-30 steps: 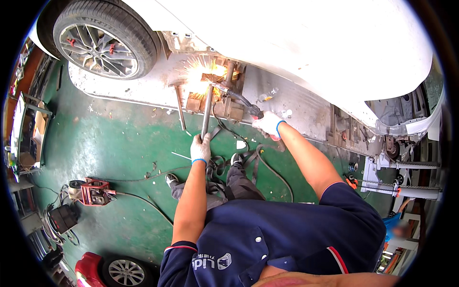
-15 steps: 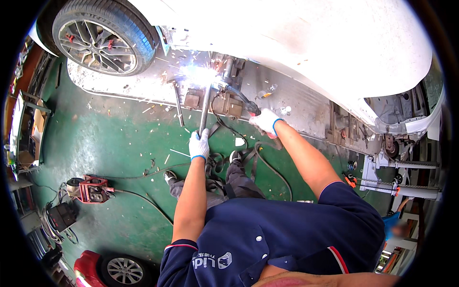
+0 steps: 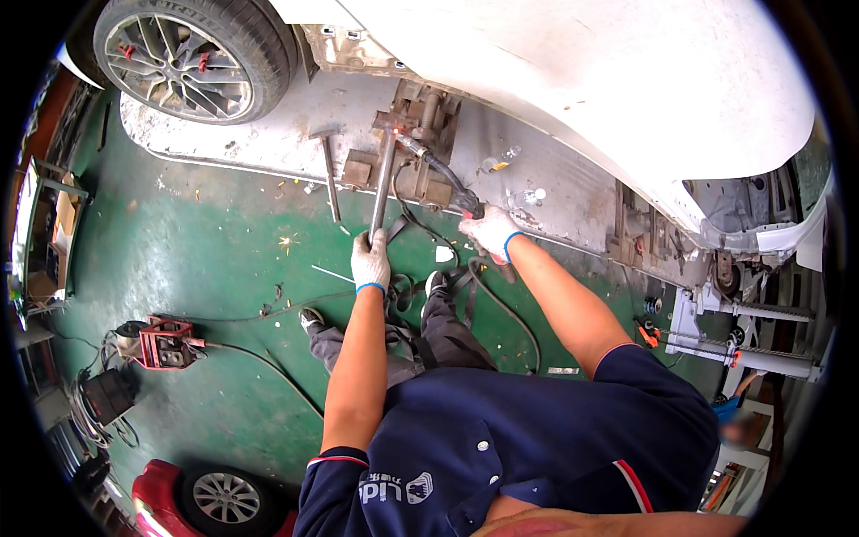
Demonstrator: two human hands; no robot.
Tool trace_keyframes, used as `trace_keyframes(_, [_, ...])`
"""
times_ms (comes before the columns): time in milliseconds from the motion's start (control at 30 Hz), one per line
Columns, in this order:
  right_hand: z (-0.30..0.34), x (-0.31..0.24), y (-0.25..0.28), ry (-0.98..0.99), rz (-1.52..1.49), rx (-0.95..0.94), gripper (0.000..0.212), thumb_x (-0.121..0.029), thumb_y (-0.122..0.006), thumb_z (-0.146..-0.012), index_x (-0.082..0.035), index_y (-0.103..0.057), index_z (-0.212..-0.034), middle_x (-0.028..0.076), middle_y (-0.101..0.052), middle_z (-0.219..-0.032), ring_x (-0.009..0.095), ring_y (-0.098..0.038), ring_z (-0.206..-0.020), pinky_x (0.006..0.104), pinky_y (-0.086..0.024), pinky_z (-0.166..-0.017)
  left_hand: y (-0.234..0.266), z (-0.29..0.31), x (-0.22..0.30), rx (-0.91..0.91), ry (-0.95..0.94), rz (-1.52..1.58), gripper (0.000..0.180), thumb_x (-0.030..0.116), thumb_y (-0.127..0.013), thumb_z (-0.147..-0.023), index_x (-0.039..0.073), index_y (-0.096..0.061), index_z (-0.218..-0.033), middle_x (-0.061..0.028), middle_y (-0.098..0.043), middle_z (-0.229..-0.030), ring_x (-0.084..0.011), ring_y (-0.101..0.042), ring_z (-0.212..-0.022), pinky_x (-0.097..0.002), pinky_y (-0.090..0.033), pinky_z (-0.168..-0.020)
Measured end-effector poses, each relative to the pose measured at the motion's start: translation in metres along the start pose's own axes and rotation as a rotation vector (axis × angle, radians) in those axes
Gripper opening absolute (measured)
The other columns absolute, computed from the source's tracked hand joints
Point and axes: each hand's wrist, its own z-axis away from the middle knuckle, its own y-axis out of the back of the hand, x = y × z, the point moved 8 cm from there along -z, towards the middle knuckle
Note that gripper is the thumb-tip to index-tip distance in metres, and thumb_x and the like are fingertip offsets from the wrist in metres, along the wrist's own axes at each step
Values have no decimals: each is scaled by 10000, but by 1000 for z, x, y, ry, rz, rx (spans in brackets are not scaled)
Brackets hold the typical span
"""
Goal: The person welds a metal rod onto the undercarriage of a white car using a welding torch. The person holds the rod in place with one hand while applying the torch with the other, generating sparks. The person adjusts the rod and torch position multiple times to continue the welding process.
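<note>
I see the metal bar [image 3: 382,188] at the rusty clamp [image 3: 429,112], a red glow by the welding torch [image 3: 439,166]; what's finished or left, I can't tell. Below the clamp, the left hand [image 3: 370,261] closes its fingers round the bar, the right hand [image 3: 491,232] round the torch.

Grey platform [image 3: 573,201]: clamp [image 3: 437,193], bottle [image 3: 501,162], hammer [image 3: 331,179] with handle over edge. Green floor [image 3: 224,246]: red box [image 3: 166,345], cable [image 3: 267,364], white scrap [image 3: 444,254].

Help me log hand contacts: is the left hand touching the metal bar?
Touching. The head view shows the left hand closed around the near end of the metal bar.
</note>
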Motion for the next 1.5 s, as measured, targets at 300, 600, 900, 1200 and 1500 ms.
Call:
trace_keyframes(300, [-26, 17, 0, 23, 96, 31, 306, -289, -704, -857, -36, -693, -1029, 121, -678, -732, 218, -655, -600, 403, -526, -560, 0, 12, 19, -41, 114, 36, 414, 340, -681, -1045, -33, -648, -1221, -46, -630, -867, -121, -527, -731, -299, -461, -672])
trace_keyframes(600, [-13, 7, -12, -4, 47, 72, 341, -284, -700, -860, -31, -730, -1088, 134, -701, -757, 240, -688, -643, 405, -555, -600, 0, 10, 17, -35, 117, 14, 415, 352, -672, -1048, -33, -650, -1202, -44, -628, -845, -124, -522, -698, -309, -462, -644])
trace_keyframes(900, [-38, 27, -10, 90, 99, 95, 323, -290, -722, -858, -19, -701, -1032, 159, -696, -823, 273, -669, -775, 411, -515, -717, -1, -1, 5, -53, 100, -68, 422, 357, -686, -1029, -27, -652, -1201, -68, -657, -886, -149, -573, -773, -333, -496, -714])
trace_keyframes(1200, [-45, 31, -14, 63, 152, 83, 444, -368, -727, -841, -26, -748, -1123, 245, -759, -957, 360, -745, -918, 450, -561, -833, 2, -3, -1, -18, 84, -47, 419, 341, -689, -1028, -35, -661, -1210, -88, -688, -927, -173, -613, -817, -332, -511, -769])
trace_keyframes(1500, [-11, 17, -17, 132, 19, 153, 166, -166, -723, -904, -56, -614, -963, 23, -599, -690, 147, -558, -541, 352, -464, -498, -2, 19, 28, -20, 148, 142, 342, 326, -658, -1053, -2, -649, -1152, -20, -599, -796, -103, -527, -606, -289, -437, -547])
